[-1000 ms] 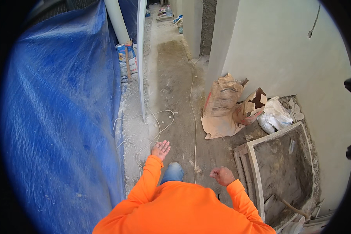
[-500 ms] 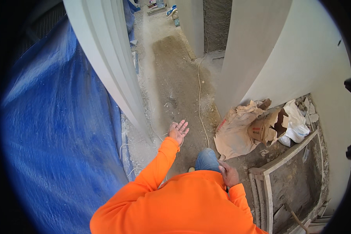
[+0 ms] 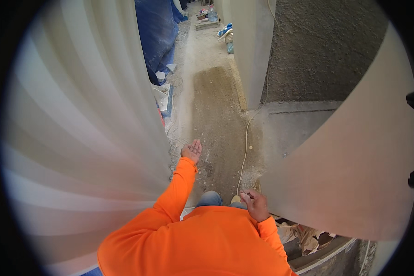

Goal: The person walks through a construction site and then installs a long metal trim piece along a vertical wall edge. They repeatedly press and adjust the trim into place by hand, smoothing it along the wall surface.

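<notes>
A pale cable (image 3: 246, 142) lies on the floor ahead of the person, its near stretch passing just beside the fingertips of the right hand (image 3: 256, 204); whether they touch it I cannot tell. The fingers of that hand are curled inward with the thumb close to the forefinger, and whether something small is pinched there I cannot tell either. The left hand (image 3: 192, 150) is held out farther forward, palm up and fingers spread open; any small thing on the palm is too fine to make out. Both arms wear the long sleeves of an orange top (image 3: 193, 244). Below the hands show a blue-jeaned knee (image 3: 210, 198) and a tan shoe (image 3: 235, 199). The cable runs away along a darker strip of floor (image 3: 216, 106), then toward the foot of a pale pillar (image 3: 250, 46). A ribbed whitish panel (image 3: 78, 115) fills the left side; a smooth pale wall (image 3: 349, 175) stands at right, with a rough grey wall (image 3: 326, 50) beyond it. Torn brown paper (image 3: 310, 239) lies beside a trough edge (image 3: 329, 257) at lower right. Farther off are a blue tarp (image 3: 156, 37), a blue-and-white sack (image 3: 225, 31) and a clear bottle (image 3: 212, 14).
</notes>
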`<state>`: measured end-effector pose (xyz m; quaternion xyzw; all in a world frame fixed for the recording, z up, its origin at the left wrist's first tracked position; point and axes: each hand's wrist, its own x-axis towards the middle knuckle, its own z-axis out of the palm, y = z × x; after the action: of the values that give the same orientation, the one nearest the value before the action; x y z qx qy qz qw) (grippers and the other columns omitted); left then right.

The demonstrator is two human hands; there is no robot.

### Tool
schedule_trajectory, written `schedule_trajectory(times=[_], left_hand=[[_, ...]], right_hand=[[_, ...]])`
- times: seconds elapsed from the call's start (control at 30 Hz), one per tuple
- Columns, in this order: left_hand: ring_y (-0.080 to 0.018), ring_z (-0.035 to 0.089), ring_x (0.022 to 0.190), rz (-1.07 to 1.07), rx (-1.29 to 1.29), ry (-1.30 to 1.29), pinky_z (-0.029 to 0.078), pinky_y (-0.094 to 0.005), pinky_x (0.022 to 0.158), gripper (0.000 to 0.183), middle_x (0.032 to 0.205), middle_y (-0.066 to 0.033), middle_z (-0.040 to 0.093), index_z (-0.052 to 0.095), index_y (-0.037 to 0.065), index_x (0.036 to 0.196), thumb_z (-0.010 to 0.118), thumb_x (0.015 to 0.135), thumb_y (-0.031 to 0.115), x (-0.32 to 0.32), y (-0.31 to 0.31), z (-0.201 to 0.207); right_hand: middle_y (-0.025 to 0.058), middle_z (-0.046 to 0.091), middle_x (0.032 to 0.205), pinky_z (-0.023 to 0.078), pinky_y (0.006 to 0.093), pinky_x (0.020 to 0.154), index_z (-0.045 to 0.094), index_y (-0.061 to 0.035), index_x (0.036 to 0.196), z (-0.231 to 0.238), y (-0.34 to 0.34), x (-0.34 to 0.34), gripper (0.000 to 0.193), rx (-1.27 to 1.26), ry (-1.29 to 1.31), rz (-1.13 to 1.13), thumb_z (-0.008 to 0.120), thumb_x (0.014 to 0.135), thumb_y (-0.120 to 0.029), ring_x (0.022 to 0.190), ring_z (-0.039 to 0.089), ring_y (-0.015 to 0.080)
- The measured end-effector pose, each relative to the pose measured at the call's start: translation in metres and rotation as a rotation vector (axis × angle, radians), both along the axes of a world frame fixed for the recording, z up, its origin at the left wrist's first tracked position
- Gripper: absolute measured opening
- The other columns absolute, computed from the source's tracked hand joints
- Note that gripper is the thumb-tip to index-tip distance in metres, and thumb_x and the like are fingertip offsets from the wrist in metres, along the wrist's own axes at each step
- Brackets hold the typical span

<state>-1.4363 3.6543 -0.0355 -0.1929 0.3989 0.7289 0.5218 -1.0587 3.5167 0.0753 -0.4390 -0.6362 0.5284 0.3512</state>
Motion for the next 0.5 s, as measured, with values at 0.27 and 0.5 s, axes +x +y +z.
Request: schedule_trajectory(times=[0.27,0.5], left_hand=[[-0.0215,0.065,0.118,0.125,-0.052,0.005,0.055,-0.0394,0.094,0.025,0.127,-0.0052,0.067,0.059,0.004,0.117,0.048,0.098,0.016,-0.148,0.154,-0.047],[-0.0205,0.065,0.100,0.064,-0.078,-0.072,0.055,-0.0401,0.088,0.022,0.107,-0.0046,0.065,0.058,0.005,0.111,0.052,0.095,0.019,-0.263,0.369,-0.124]], right_hand=[[0.0062,0.075,0.093,0.057,0.0276,0.076,0.070,0.0015,0.109,-0.010,0.262,-0.117,0.016,-0.355,0.094,0.306,0.066,0.104,-0.013,0.085,0.071,0.0108],[0.0085,0.073,0.111,0.055,0.0281,0.090,0.071,0.0009,0.114,-0.016,0.453,-0.253,0.017,-0.256,0.167,0.116,0.067,0.104,-0.012,0.100,0.071,0.0146]])
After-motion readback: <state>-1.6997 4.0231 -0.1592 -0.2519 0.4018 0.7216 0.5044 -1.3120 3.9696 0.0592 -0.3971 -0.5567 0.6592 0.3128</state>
